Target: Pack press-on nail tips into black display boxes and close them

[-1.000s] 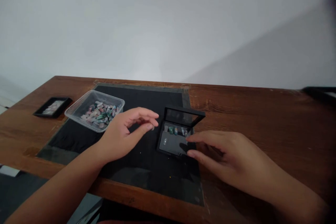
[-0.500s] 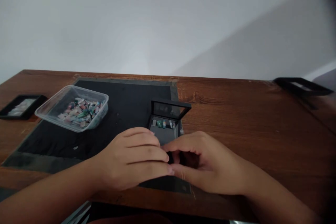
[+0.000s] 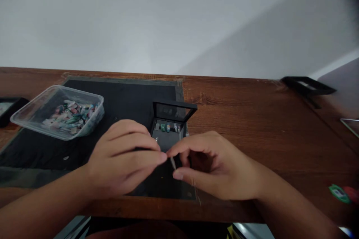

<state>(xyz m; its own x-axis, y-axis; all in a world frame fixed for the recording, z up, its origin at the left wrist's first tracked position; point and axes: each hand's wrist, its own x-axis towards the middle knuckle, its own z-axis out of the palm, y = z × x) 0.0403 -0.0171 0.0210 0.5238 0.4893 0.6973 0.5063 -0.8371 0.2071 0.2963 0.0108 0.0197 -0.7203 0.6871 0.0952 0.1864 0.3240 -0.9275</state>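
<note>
Between the thumb and index finger of my right hand point(image 3: 215, 166) is a small, thin, pale piece point(image 3: 173, 163), held on edge. My left hand point(image 3: 126, 157) has its fingers curled together, its fingertip close to my right index fingertip; anything inside it is hidden. Just beyond the hands, a small black case point(image 3: 183, 129) stands with its clear-windowed lid point(image 3: 172, 114) raised. A row of small green, blue and grey pieces point(image 3: 168, 128) lies along its back. My hands cover the near part of the case.
A clear plastic tub point(image 3: 98, 119) of many colourful pieces stands on the black mat point(image 3: 126, 97) at left. One small piece point(image 3: 66, 158) lies on the mat. Black cases sit at far left point(image 3: 12, 110) and far right point(image 3: 308, 85). A green object point(image 3: 338, 193) is at right.
The view has shifted slightly right. My fingertips have drawn a little apart, and the thin pale piece now shows in my right hand. A green object has come into view at right.
</note>
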